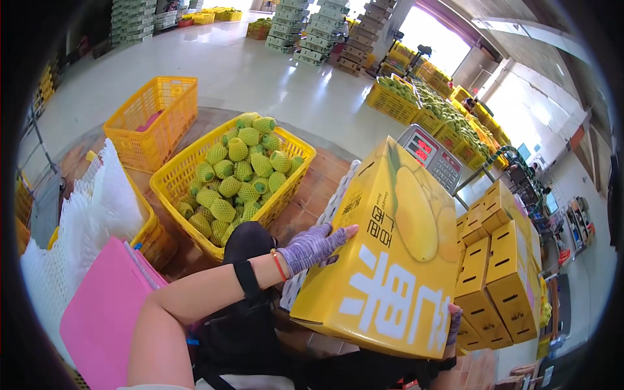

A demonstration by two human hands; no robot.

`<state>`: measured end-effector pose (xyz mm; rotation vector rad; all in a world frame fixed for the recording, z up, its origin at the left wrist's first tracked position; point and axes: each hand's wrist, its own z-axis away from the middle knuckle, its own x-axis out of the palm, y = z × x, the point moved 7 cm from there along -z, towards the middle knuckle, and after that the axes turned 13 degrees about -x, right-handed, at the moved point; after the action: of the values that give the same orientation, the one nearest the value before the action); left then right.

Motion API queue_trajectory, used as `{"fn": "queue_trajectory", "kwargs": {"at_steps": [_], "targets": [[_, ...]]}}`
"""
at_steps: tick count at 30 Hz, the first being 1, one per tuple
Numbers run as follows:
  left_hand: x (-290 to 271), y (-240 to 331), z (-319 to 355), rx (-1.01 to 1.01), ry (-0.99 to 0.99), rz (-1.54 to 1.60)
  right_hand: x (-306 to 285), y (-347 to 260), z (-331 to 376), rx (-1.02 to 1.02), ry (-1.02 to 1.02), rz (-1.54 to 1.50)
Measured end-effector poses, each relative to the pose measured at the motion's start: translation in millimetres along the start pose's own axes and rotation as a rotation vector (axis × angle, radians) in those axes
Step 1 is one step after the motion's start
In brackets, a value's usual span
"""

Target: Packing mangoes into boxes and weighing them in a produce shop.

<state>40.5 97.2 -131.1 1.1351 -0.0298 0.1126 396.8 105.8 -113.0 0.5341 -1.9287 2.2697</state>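
A yellow cardboard carton (383,260) printed with mangoes and large white characters stands tilted in front of me, its broad face turned up. My left hand (315,250), in a purple fingerless glove, grips its left edge with the thumb on the face; the other fingers are mostly hidden. My right hand (453,323), gloved too, holds the carton's lower right side, and little of it shows. Just behind the carton is a digital scale (430,156) with red lit figures. A white lattice-like surface (328,218) shows along the carton's left side.
A yellow crate (170,185) full of green fruit in foam nets stands ahead left, beside an orange crate (151,133). White foam nets (88,201) and pink sheets (107,312) lie at my left. Stacked yellow cartons (494,279) stand at the right; fruit crates (442,110) line the back.
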Motion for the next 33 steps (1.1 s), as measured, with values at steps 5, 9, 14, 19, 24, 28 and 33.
{"fn": "queue_trajectory", "kwargs": {"at_steps": [5, 9, 14, 19, 24, 28, 33], "targets": [[-11.4, -9.9, -26.9, 0.037, -0.076, -0.107, 2.0, 17.0, -13.2, 0.035, -0.072, 0.046], [-20.1, -41.0, -55.1, 0.025, -0.007, -0.274, 3.4, 22.7, -11.3, 0.032, -0.082, 0.124], [-16.1, -75.0, -105.9, 0.128, -0.074, 0.229, -1.4, 20.7, -11.9, -0.031, -0.03, 0.127], [-13.7, -106.1, -106.9, -0.032, -0.092, 0.434, -4.3, 52.2, -10.2, 0.086, 0.032, -0.153], [8.0, -89.6, -70.7, -0.224, -0.572, 0.965, -3.2, 77.2, -0.1, 0.097, 0.044, -0.175], [17.5, -81.5, -59.5, -0.254, -0.601, 0.96, -4.8, 79.5, 11.9, 0.092, 0.067, -0.19], [26.9, -78.0, -49.5, -0.339, -0.717, 1.072, -7.6, 81.7, 26.5, 0.088, 0.089, -0.229]]}}
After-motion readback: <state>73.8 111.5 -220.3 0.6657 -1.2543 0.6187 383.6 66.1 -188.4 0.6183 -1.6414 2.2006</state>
